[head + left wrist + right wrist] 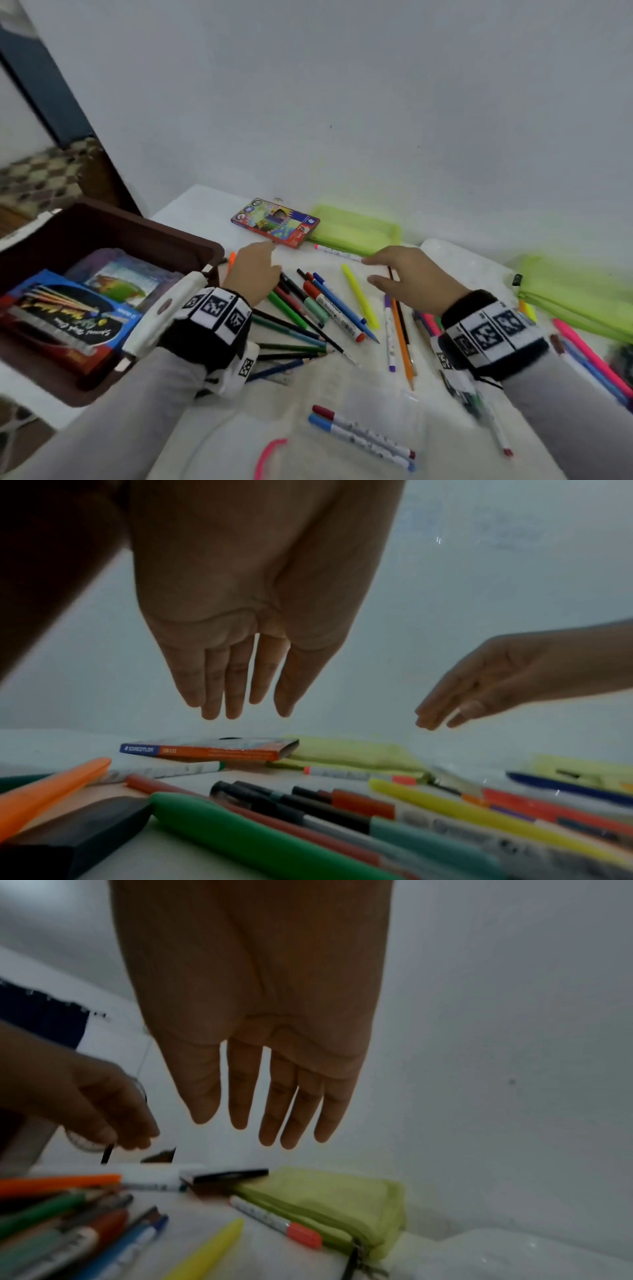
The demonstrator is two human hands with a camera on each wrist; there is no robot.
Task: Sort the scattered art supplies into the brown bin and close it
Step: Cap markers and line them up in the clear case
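The brown bin (pixel 205 245) stands open at the left and holds boxed supplies. Pens, markers and pencils (pixel 325 308) lie scattered on the white table (pixel 198 205). A red coloured-pencil box (pixel 275 222) lies at the back, beside a green pouch (pixel 356 229). My left hand (pixel 255 270) hovers with straight fingers over the markers, just short of the pencil box (pixel 209 750), holding nothing. My right hand (pixel 407 274) hovers flat over the pens near a pink-capped marker (pixel 337 253), also empty. Both palms show bare in the wrist views, left hand (pixel 240 707) and right hand (pixel 260 1129).
A second green pouch (pixel 575 301) lies at the right with pink and blue pens (pixel 592 359) beside it. Two markers (pixel 363 435) lie on a clear plastic sleeve near me. A white wall (pixel 376 102) backs the table. The bin's white latch (pixel 164 308) is by my left wrist.
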